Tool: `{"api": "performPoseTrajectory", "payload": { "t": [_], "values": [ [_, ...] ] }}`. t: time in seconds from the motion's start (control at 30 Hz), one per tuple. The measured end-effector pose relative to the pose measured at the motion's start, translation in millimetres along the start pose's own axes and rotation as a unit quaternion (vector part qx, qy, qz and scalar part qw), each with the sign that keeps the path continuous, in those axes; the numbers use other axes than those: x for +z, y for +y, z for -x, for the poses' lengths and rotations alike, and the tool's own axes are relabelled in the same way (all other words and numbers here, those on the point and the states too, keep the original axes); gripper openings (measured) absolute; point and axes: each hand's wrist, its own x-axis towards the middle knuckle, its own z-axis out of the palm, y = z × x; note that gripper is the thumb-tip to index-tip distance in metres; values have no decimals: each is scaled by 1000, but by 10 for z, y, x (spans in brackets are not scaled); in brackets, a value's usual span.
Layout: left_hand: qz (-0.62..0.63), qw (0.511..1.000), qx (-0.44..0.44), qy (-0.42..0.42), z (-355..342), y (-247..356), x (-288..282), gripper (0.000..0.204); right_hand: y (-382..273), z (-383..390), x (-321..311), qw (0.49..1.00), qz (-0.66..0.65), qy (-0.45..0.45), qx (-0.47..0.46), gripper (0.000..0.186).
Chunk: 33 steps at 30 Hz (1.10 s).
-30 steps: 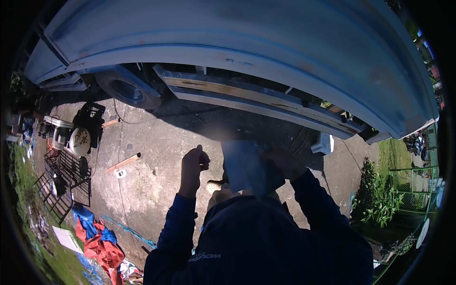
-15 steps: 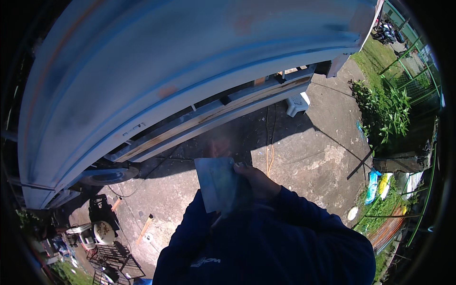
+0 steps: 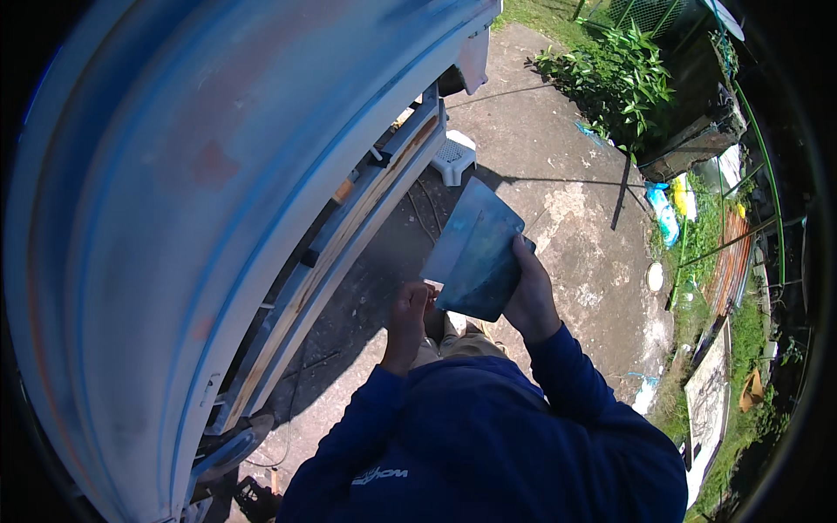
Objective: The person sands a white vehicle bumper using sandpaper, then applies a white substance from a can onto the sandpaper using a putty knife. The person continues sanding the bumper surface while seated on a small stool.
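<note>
In the head view, the flat, blue-grey rectangular sheet [image 3: 478, 248] has moved up and right since half a second ago, and the curved, grey-blue painted vehicle side [image 3: 218, 218] now fills my left. The sheet's long axis slants from upper right, away from me, to lower left; my right hand [image 3: 534, 295] grips its right edge, while my left hand [image 3: 405, 322] curls beside its lower left corner, hold unclear. Beyond the sheet spreads worn grey concrete ground [image 3: 602, 288], with a white plastic stool [image 3: 453, 157] and a leafy green bush [image 3: 623, 83].
</note>
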Motion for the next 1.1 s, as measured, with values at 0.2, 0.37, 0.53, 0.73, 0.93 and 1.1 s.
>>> {"api": "performPoseTrajectory", "payload": {
  "t": [0.2, 0.37, 0.53, 0.73, 0.93, 1.1],
  "values": [
    [95, 971, 84, -204, -38, 515, 183, 48, -62, 160, -61, 990, -25, 52, -126, 47],
    [6, 969, -6, -248, -277, 715, 269, 25, 92, 291, -40, 979, -9, 105, -177, 35],
    [-44, 973, -5, -225, -491, 750, 342, 16, 128, 374, -303, 962, 30, 151, -225, 31],
    [-49, 982, 22, -180, -1003, 749, 745, 26, -299, 274, -695, 931, -44, 236, -275, 34],
    [-100, 917, -8, -385, -1454, 832, 1565, 53, -1084, -416, -1038, 931, -198, 171, -254, 39],
    [77, 926, -50, -365, -2266, 827, 2397, 53, -1736, -1241, -1053, 958, -200, 97, -182, 37]
  ]
}}
